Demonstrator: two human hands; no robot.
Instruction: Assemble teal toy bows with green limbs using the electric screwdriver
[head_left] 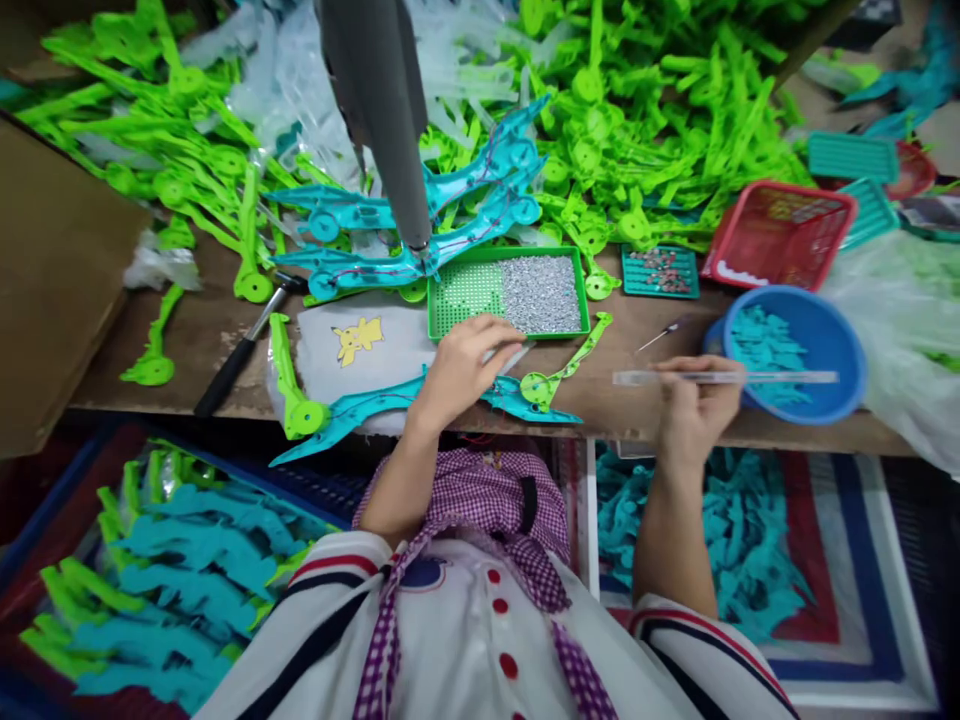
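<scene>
My left hand (459,368) rests on a teal plastic part (352,412) that lies on the wooden bench, fingers curled over its right end beside a small green piece (559,370). My right hand (694,408) grips a long clear plastic strip (750,377), held level over the rim of a blue bowl (836,385). Just beyond my left hand sits a green tray (506,294) filled with tiny silver screws.
A grey powered screwdriver (382,110) hangs over stacked teal parts (420,215). Heaps of green parts (645,110) cover the back of the bench. A red basket (780,232), a black-handled tool (240,350) and floor bins of teal parts (187,590) surround me.
</scene>
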